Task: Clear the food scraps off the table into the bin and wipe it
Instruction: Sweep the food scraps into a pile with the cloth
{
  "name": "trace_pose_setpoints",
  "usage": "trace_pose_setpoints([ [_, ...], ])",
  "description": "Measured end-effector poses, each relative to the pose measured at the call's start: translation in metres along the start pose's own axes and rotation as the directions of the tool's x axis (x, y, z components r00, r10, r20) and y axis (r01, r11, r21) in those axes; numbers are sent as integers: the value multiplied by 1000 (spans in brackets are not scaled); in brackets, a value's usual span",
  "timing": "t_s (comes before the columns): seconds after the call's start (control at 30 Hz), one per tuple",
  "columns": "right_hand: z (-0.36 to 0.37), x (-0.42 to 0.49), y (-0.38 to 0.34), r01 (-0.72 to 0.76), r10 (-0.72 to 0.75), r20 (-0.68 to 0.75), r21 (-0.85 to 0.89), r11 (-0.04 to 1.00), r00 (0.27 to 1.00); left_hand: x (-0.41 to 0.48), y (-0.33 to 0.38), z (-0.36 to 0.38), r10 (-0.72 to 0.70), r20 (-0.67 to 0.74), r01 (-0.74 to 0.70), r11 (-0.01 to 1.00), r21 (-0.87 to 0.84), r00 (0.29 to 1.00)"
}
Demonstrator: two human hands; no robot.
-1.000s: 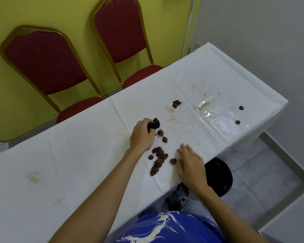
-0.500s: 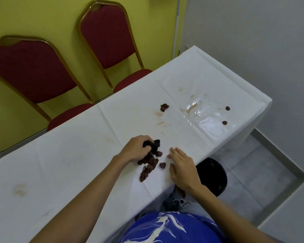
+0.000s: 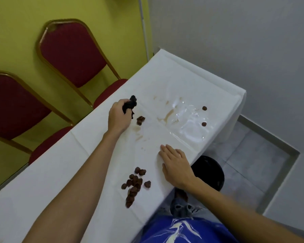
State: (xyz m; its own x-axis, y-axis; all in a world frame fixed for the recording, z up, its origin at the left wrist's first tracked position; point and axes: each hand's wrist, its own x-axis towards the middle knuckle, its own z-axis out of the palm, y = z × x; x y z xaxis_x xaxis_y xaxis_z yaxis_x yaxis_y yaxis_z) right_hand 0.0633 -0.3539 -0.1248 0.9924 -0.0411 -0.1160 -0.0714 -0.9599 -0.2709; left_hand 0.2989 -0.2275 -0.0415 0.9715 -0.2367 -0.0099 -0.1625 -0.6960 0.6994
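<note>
- left hand: we see the bare left arm stretched from the lower left corner up to the centre of the frame. the fingers are curled tight round a black cloth, which sticks out past the knuckles over the table. we cannot tell whether the cloth touches the cover.
- right hand: the right arm enters from the lower right corner. the hand lies palm down on the white cover near the table's right edge, fingers straight and close together, holding nothing.
- pile of scraps: we find the main heap of brown bits at lower centre, between the two forearms and just left of the right hand.
- small clump: a few brown bits lie just right of the left hand.
- first loose piece and second loose piece: single brown bits right of centre, at the right border of the wet patch.
- bin: black and round, on the floor below the table's edge, just right of the right wrist.
- red chair and second red chair: upper left, before the yellow wall.
</note>
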Motion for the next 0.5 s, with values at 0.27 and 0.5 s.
trace_pose_setpoints([
  [0.27, -1, -1, 4, 4, -3, -7, 90, 996, 1000, 45, -36, 63, -12, 267, -58, 965, 255, 964],
  [0.5, -1, -2, -4, -39, 40, -9, 112, 993, 999, 4, -40, 33, 48, 386, -188, 924, 333, 921],
])
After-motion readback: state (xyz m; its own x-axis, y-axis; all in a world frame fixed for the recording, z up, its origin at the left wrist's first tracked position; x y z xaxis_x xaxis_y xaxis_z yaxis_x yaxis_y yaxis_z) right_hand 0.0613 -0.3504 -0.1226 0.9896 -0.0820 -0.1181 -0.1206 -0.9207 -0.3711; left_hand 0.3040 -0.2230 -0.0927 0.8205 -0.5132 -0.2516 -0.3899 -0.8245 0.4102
